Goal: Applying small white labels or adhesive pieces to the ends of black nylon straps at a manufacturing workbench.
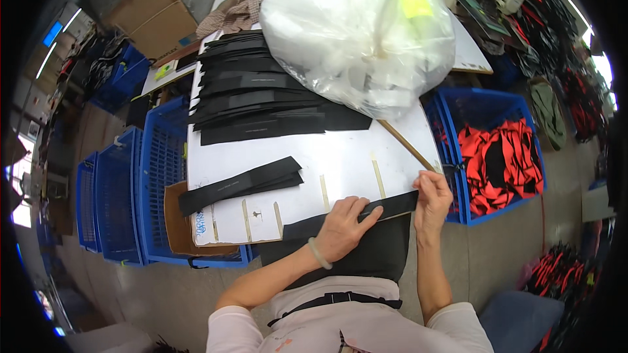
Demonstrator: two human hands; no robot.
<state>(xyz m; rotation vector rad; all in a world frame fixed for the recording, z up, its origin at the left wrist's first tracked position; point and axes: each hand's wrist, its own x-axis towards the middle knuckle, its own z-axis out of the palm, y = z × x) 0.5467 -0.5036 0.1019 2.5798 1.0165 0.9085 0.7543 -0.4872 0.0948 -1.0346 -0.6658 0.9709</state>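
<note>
A long black fabric strip [396, 205] lies along the near edge of the white table. My left hand [343, 225] rests on its middle, fingers stretched out and pressing it down. At the strip's right end, my right hand [434, 204] has its fingertips pinched together. What they hold, if anything, is too small to make out. Farther left on the table lies a small stack of black strips [242, 185]. Behind it are several rows of black strips [261, 101], overlapping one another. A thin wooden stick [407, 144] slants toward my right fingertips.
A big clear plastic bag [360, 33] with white contents covers the table's far side. Blue crates stand left [163, 147] and right [453, 150]; the right one holds red and black pieces [500, 167]. A cardboard box [175, 222] sits in the left crate. Tape strips [324, 191] mark the tabletop.
</note>
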